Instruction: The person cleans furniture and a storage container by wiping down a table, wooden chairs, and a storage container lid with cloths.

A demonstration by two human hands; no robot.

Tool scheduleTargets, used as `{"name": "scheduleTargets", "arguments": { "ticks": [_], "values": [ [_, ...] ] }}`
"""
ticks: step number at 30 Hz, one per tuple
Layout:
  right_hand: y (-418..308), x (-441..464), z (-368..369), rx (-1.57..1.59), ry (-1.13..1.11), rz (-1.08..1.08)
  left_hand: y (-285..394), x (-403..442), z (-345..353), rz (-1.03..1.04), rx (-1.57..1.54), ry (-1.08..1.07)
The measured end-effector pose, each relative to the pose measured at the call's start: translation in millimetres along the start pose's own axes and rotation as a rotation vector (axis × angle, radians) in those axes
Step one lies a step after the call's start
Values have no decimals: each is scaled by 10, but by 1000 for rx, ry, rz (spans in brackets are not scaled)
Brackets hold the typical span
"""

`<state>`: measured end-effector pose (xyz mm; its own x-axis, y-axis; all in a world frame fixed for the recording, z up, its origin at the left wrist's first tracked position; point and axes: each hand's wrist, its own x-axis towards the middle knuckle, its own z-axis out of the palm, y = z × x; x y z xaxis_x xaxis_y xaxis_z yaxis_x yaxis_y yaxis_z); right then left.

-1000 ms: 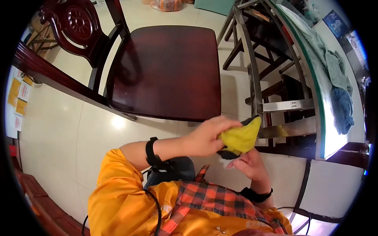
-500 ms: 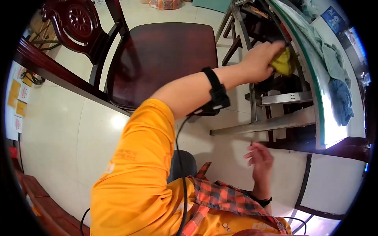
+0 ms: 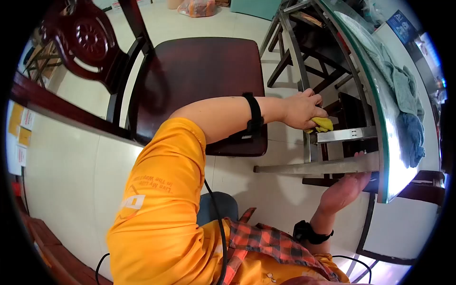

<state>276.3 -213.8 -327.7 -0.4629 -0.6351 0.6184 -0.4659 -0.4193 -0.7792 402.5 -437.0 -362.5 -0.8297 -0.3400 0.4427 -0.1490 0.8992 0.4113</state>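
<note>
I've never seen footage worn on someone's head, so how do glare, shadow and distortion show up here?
Head view: black corners and the bowed edge of the tabletop suggest a very wide lens; head view: white glare washes out part of that surface; head view: a soft shadow falls on the floor; head view: the yellow cloth in the left hand escapes the glare.

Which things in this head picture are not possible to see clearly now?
Yellow cloth: head view, partly covered by the left hand.
Right hand: head view, fingers partly hidden by the metal bar.
Wooden chair: head view, backrest cut off by the picture's edge.
White labels: head view, text too small.
</note>
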Motion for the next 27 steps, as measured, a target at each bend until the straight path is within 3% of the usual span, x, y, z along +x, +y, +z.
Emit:
{"name": "scheduleTargets", "arguments": {
  "ticks": [2,5,7,9,13,15,21,25,27],
  "values": [
    [-33,34,206,-102,74,-130,-220,128,22,52,33,-18],
    [3,21,170,-113,108,-67,-775,373,-59,158,238,85],
    [21,3,218,-160,132,-69,-1139,511,-153,53,359,154],
    [98,-26,285,-266,152,-202,-1416,678,-289,-103,458,122],
    [215,13,345,-288,188,-302,-2067,956,-469,-411,446,295],
    [254,15,344,-157,214,-265,-2196,1086,-516,-616,369,365],
    [223,28,423,-265,286,-243,-2143,1431,-474,-941,512,438],
    [197,48,456,-277,294,-245,-2093,1419,-612,-872,357,427],
    [192,45,509,-312,308,-279,-2185,1494,-676,-949,-205,693]
  ]
}}
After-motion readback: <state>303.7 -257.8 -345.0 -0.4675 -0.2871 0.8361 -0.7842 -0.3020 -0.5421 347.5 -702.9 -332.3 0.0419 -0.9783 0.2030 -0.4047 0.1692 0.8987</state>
